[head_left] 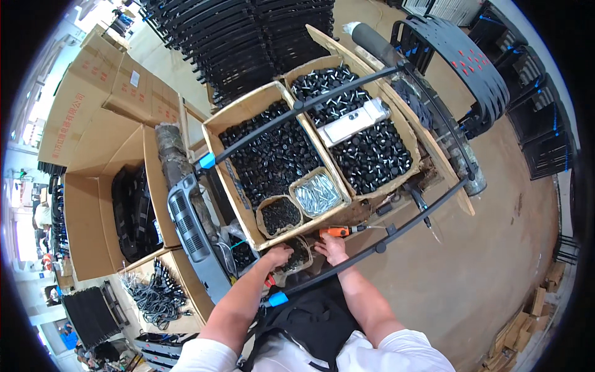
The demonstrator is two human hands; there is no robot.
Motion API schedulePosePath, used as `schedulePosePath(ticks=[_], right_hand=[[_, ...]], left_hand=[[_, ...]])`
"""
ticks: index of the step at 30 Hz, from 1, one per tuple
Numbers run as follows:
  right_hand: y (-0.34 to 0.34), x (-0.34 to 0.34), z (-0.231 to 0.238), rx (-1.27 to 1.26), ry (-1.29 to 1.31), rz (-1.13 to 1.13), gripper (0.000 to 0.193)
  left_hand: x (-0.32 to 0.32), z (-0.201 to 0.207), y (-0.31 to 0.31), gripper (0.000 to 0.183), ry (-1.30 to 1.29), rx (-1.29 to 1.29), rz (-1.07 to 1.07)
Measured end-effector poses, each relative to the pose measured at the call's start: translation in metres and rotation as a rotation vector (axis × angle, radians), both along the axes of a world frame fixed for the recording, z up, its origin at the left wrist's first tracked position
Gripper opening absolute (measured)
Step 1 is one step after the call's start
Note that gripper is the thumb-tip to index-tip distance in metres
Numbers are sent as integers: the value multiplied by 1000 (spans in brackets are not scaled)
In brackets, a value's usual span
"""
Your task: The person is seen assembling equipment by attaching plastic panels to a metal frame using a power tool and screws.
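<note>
My left hand (280, 255) is at the rim of a small bag-lined container (299, 258) of tiny dark parts, its fingers drawn together. What they hold, if anything, is too small to make out. On the other side of that container is my right hand (332, 249), fingers bent but apart, with nothing visible in them. An orange power screwdriver (336, 231) lies just beyond it, its bit pointing right. A black tubular frame (347, 265) spans the work area, its near bar passing across my right wrist. Blue tape (277, 299) wraps one of its corners.
Beyond my hands stand a wooden bin (245, 217) and a second bin (414, 139) of black-headed screw feet. Small tubs hold silver pins (317, 193) and dark screws (280, 214). At left are a grey plastic housing (191, 226), a large carton (87, 211) and bundled cables (160, 294).
</note>
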State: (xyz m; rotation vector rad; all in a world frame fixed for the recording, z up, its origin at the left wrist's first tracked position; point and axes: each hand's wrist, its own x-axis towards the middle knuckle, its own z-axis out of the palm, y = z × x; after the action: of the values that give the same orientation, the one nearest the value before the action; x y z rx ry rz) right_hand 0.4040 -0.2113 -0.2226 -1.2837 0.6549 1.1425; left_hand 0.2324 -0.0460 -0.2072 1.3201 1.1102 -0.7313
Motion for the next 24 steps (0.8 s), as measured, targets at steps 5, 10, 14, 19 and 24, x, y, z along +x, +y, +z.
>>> schedulePosePath(ticks=[5, 10, 14, 19, 24], right_hand=[[23, 10, -27, -205, 5, -86, 20], [31, 7, -15, -193, -315, -170, 12], [-4, 32, 9, 79, -212, -140, 15], [-86, 83, 23, 338, 164, 179, 22], [-157, 65, 28, 353, 11, -39, 31]], left_hand=[[28, 59, -4, 25, -101, -206, 241], [15, 94, 2, 24, -329, -481, 521], [3, 122, 5, 26, -526, -665, 606], [-1, 145, -11, 29, -807, -732, 654], [1, 150, -19, 29, -907, -724, 692]])
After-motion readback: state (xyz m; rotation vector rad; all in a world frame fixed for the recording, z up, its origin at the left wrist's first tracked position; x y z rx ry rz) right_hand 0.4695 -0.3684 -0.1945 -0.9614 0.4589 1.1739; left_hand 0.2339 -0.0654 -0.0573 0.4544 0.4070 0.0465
